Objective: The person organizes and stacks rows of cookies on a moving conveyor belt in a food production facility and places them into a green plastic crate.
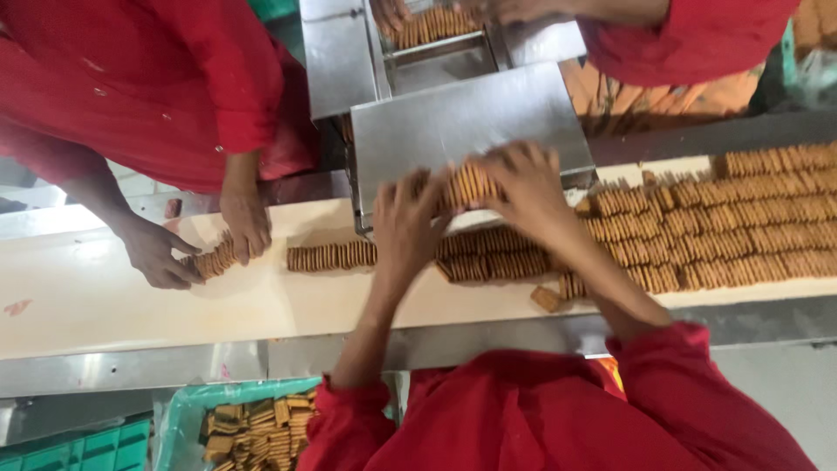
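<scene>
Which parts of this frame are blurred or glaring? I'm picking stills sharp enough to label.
Head view: the left hand and right hand are smeared by motion around the stack of biscuits; the steel chute shows soft glare; the biscuit rows on the belt look soft; light is even, shadows faint.

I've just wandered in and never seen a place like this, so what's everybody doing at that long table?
It is a biscuit line. The person wearing the camera, in red sleeves, presses a row of biscuits between the left hand and right hand, at the edge of a steel chute. More biscuit rows crowd the pale belt to the right. Across the belt, a co-worker's hands gather a small stack, and another co-worker handles biscuits at a steel tray.
</scene>
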